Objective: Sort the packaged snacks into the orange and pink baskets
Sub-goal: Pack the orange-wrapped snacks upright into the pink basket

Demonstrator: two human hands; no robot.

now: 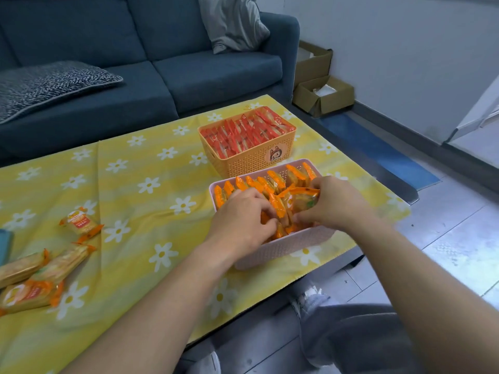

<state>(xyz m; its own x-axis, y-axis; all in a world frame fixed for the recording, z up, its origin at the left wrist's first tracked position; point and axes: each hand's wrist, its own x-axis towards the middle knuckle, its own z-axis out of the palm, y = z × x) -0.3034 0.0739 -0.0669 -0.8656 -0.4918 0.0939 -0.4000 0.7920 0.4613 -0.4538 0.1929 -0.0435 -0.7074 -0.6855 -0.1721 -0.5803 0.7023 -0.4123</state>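
Pinched orange packet (303,202) with right hand (334,203) inside pink basket (286,247) by tablecloth (151,211) edge; curled left hand (243,214) among packets (253,182), grip unclear

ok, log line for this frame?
filling pink basket | left hand: among its packets | right hand: holds orange packet | orange basket: red packets | loose packets: on cloth

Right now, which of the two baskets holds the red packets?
The orange basket, farther from the person, with the cartoon sticker, holds red packets. The pink basket, where the left hand and right hand reach in, holds orange-wrapped packets.
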